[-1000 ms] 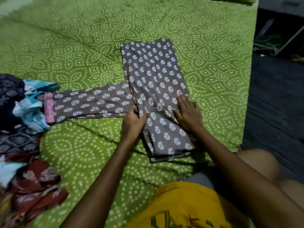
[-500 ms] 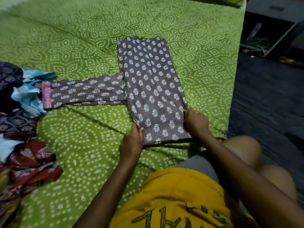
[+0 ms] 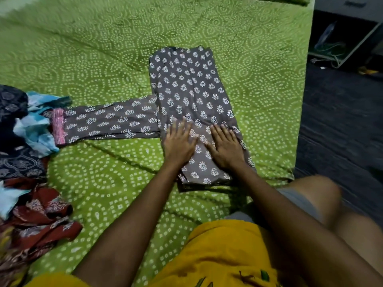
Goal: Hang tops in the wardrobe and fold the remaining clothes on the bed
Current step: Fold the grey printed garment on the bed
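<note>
The folded garment (image 3: 190, 96) lay on the bed (image 3: 103, 48), its sleeve (image 3: 107, 123) reaching toward nine o'clock, touching the clothes pile (image 3: 24, 162); both hands lay on it at its six o'clock end.

A dark wooden floor (image 3: 339, 125) lies right of the bed. At the top right stands a pale open-fronted cabinet (image 3: 350, 34) with green cables (image 3: 331, 48) inside.

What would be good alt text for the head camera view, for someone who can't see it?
Both hands, left hand and right hand, press flat on a folded brown printed garment on a green patterned bedsheet. One sleeve sticks out to the left toward a pile of unfolded clothes at the bed's left edge.
</note>
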### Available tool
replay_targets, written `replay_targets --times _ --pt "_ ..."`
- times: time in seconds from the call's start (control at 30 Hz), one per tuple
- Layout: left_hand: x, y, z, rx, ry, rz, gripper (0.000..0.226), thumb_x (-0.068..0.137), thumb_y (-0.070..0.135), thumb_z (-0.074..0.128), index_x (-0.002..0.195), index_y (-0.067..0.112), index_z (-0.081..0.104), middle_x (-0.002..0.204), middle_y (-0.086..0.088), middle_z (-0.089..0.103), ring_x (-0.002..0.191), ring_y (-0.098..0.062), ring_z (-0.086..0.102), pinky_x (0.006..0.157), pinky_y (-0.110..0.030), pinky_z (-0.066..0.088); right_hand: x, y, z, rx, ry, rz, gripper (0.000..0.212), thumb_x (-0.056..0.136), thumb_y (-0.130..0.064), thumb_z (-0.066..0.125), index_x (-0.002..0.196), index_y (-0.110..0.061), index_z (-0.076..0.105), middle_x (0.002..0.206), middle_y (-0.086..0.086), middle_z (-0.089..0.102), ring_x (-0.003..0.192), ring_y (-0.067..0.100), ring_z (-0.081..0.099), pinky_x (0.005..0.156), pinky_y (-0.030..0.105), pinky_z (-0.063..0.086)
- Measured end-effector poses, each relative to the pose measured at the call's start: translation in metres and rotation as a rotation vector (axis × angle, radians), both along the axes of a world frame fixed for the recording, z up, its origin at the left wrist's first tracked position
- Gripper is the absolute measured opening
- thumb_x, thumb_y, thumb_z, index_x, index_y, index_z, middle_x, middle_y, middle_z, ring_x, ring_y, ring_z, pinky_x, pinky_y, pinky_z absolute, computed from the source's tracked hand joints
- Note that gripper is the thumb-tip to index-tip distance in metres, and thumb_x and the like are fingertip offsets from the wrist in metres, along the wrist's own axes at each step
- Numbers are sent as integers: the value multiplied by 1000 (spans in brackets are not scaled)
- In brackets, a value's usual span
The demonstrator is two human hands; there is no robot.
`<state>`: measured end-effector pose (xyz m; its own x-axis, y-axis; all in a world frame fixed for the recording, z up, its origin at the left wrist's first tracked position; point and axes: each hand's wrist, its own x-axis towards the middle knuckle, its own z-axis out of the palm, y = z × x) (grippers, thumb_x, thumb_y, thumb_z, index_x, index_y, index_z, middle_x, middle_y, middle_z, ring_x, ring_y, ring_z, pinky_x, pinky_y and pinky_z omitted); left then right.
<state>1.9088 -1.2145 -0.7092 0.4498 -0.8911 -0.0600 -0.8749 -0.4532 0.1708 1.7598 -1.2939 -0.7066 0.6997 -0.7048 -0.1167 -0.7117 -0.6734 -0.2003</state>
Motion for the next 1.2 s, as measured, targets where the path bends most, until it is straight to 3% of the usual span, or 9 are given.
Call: replay_targets --times 0.13,0.33,0.5,0.63,0.8,0.93,1.03,1.1,1.2 --pt "64 -2 8 -23 55 148 64 96 58 22 151 29 8 159 1 2 146 -22 -3 114 -49 -8 3 -3 -1 -30 19 -23 77 87 -60 4 152 -19 6 159 -3 5 146 11 -2 118 30 -7" --pt "173 58 15 10 35 331 63 97 54 26 151 23 14 159 -4 10 146 -27 4 117 -46 -1 4 -5 -1 -60 41 -27 86 80 -63 -6 152 -18 8 159 -3 6 146 12 -1 117 30 -7" --pt "235 121 15 40 -2 455 67 96 59 23 151 23 14 159 -4 6 146 -27 2 117 -50 0 28 2 5 -3 117 -128 72 96 -54 13 151 -9 2 159 6 -1 146 19 -6 117 38 -9" --pt "235 139 24 -20 31 592 70 94 58 32 151 19 16 159 -5 2 145 -30 3 114 -50 6 79 20 13 60 36 -122 73 99 -51 21 150 -4 -1 158 12 -6 146 23 -8 117 38 -7" --pt "231 146 16 -451 66 766 69 95 42 46 144 -2 26 151 -20 26 137 -35 28 110 -40 24 155 36 11 76 -64 56 75 94 -57 11 151 -8 1 159 8 -5 146 20 -9 118 40 -9" --pt "235 148 8 -922 155 741 47 92 19 48 131 -7 42 133 -24 46 124 -32 44 103 -29 33 209 37 15 36 -7 167 81 94 -62 22 151 -8 -1 158 10 -6 146 22 -10 115 40 -12" --pt "240 152 3 -1216 244 719 39 90 5 46 126 -11 43 122 -23 49 111 -25 53 99 -26 43 248 58 18 85 -29 403 98 85 -73 31 151 -8 1 158 13 -3 146 24 -5 115 39 -10" --pt "241 152 4 -1314 323 720 39 92 2 41 128 -12 40 124 -21 47 112 -14 53 99 -20 43 275 84 17 57 -20 559 101 83 -74 35 151 -8 2 159 11 0 147 22 -2 116 39 -7" --pt "239 152 -1 -1371 340 665 35 96 5 35 124 -15 40 133 -27 42 123 -23 45 103 -17 36 314 121 14 18 -59 577 91 88 -61 42 150 -6 4 159 11 5 147 22 3 119 39 -2"
